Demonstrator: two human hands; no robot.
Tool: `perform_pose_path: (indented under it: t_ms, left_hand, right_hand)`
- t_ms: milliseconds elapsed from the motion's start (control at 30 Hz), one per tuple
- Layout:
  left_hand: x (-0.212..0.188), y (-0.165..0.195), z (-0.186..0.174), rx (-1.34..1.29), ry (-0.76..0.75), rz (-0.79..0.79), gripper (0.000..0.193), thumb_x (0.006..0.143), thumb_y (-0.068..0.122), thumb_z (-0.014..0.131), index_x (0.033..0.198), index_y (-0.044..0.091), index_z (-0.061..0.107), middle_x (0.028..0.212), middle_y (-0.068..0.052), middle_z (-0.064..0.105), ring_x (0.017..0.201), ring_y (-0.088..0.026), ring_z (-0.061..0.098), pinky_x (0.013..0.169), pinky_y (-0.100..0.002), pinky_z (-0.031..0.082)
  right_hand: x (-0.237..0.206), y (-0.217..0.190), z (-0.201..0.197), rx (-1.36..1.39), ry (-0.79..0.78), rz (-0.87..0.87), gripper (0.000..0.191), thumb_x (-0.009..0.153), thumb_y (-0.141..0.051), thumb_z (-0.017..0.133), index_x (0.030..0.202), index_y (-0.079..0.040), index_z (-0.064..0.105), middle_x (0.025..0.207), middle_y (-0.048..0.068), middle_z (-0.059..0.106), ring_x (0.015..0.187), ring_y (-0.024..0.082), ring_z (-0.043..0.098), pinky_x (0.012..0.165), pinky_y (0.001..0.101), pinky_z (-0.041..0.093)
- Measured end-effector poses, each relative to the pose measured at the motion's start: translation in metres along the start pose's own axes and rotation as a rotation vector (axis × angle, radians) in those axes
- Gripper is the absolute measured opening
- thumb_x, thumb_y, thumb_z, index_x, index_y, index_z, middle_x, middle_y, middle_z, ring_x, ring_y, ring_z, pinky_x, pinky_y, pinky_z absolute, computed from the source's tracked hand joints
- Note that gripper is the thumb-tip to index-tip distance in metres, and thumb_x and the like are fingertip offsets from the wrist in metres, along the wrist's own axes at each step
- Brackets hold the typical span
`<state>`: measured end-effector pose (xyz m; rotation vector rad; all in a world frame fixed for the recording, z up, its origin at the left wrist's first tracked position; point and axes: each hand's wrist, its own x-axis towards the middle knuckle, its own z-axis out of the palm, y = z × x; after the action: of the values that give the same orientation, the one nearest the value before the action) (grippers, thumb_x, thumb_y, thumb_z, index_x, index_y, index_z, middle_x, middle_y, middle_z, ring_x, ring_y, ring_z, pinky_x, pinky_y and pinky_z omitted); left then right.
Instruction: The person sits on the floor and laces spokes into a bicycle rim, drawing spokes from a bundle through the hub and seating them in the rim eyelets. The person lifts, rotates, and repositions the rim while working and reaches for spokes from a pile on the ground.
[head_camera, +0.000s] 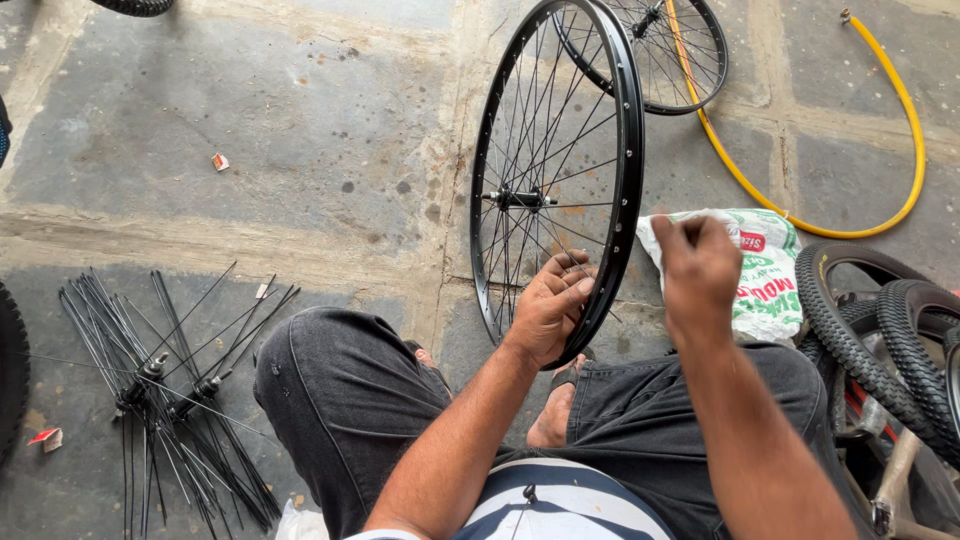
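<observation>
I wear dark grey trousers (345, 395), faded and creased over both knees, with a stitched seam running along each leg. My top (565, 505) is striped in white and dark navy, and a small dark bead on a thin cord hangs at its front. Both forearms are bare, no sleeves, watch or bands. On 1 foot sits a dark sandal (568, 372) with a strap.

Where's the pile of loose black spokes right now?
The loose black spokes lie on the stone floor at the lower left of the head view, beside the person's left knee, well left of the upright black wheel.
</observation>
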<state>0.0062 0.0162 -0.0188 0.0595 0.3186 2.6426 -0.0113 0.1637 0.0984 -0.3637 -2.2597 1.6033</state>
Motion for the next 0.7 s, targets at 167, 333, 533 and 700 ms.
perform_pose_path:
  t_ms: [167,333,533,700]
  left_hand:
    - [0.0,-0.006,-0.005,0.04,-0.012,0.054,0.05,0.101,0.009,0.071,0.139,0.002,0.039,0.111,-0.014,0.068,0.092,-0.014,0.069,0.075,-0.026,0.059]
    - [-0.001,-0.006,-0.007,0.032,-0.048,0.03,0.051,0.102,0.006,0.071,0.141,0.003,0.039,0.11,-0.013,0.066,0.094,-0.015,0.068,0.077,-0.026,0.058]
    - [-0.002,-0.008,0.0,-0.01,0.038,-0.014,0.049,0.095,0.007,0.07,0.134,0.004,0.041,0.114,-0.01,0.069,0.093,-0.013,0.072,0.077,-0.026,0.061]
    - [0.001,-0.007,0.013,0.169,0.074,0.036,0.042,0.106,0.012,0.071,0.136,0.002,0.043,0.101,-0.013,0.068,0.077,-0.011,0.064,0.063,-0.023,0.051]
  right_hand:
    - [0.043,-0.032,0.045,-0.066,0.074,-0.385,0.035,0.106,-0.026,0.081,0.091,-0.004,0.058,0.08,-0.001,0.058,0.072,0.01,0.051,0.066,0.0294,0.045]
    - [0.041,-0.037,0.058,-0.303,0.176,-0.463,0.041,0.105,-0.029,0.081,0.089,-0.004,0.053,0.073,0.004,0.059,0.065,0.015,0.055,0.064,0.0337,0.047]
    - [0.043,-0.032,0.051,-0.334,0.169,-0.578,0.039,0.111,-0.024,0.08,0.094,-0.003,0.052,0.081,0.004,0.06,0.071,0.016,0.057,0.068,0.0347,0.049]
    - [0.044,-0.029,0.049,-0.302,0.144,-0.557,0.039,0.113,-0.022,0.079,0.094,-0.004,0.051,0.08,0.004,0.058,0.07,0.015,0.055,0.068,0.0333,0.049]
